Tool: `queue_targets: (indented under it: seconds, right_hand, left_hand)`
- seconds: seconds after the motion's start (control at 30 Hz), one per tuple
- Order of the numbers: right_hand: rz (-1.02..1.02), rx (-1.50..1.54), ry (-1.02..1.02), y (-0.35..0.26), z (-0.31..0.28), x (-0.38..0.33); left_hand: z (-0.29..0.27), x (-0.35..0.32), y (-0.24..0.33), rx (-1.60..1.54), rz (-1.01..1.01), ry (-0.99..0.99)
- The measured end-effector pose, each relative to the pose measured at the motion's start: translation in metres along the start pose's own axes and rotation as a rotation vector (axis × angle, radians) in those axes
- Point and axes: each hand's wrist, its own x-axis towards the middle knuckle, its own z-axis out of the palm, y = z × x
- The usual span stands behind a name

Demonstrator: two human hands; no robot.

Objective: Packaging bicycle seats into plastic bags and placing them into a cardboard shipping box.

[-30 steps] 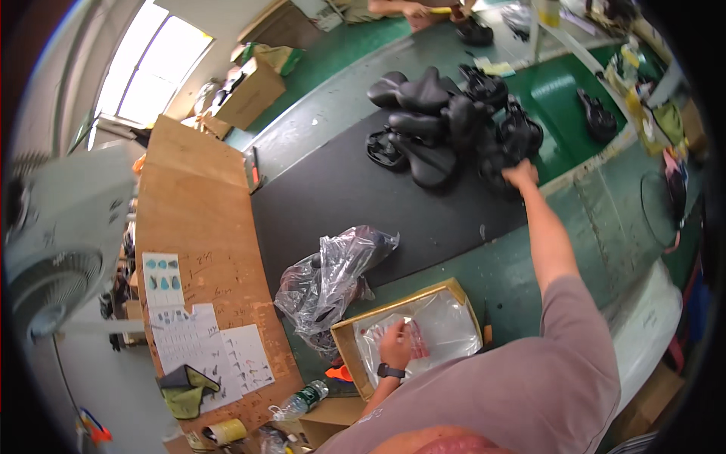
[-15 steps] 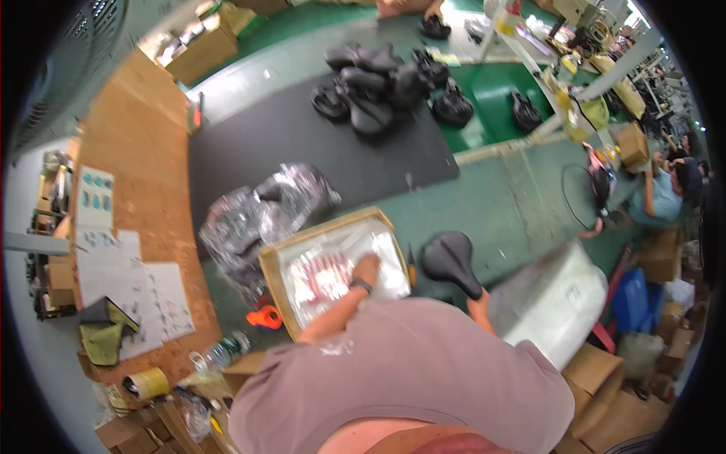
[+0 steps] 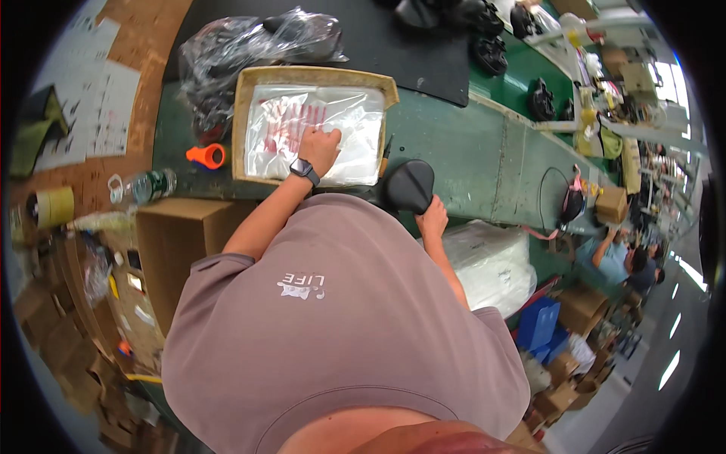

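Observation:
My left hand (image 3: 321, 153), with a watch on the wrist, reaches into a shallow cardboard box (image 3: 240, 125). The box holds a stack of clear plastic bags (image 3: 354, 144) with red print. Its fingers are curled and pressed onto the top plastic bag, seemingly pinching it; the fingertips are partly hidden. Right of the box, my right hand (image 3: 433, 218) is closed around the narrow end of a black bicycle saddle (image 3: 411, 185). The saddle's broad end points away from me.
Left of the box lie a clear-wrapped bundle (image 3: 219, 64), an orange tape dispenser (image 3: 207, 156) and a plastic bottle (image 3: 153, 185). More black saddles (image 3: 420, 11) rest on the dark mat. A white wrapped bundle (image 3: 488, 261) is beside my right arm. An open carton (image 3: 185, 227) stands near my left elbow.
The view has tilted down, so the bench appears higher up. My left hand has shifted left over the bags and its fingers have curled. The saddle, still in my right hand, has turned and come nearer the box.

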Motion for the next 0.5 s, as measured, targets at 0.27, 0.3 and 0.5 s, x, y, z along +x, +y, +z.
queue_targets:
  seconds: [0.27, 0.3, 0.5]
  right_hand:
    - [0.137, 0.676, -0.229, -0.056, -0.051, -0.008]
    - [0.273, 1.083, -0.425, -0.058, -0.060, -0.014]
    - [0.033, 2.053, -0.832, -0.142, -0.180, -0.107]
  left_hand:
    - [-0.046, -0.055, -0.003, 0.104, -0.098, 0.172]
    - [-0.045, -0.058, -0.008, -0.049, -0.219, 0.055]
    - [-0.059, -0.062, -0.001, -0.709, -0.353, -0.035]
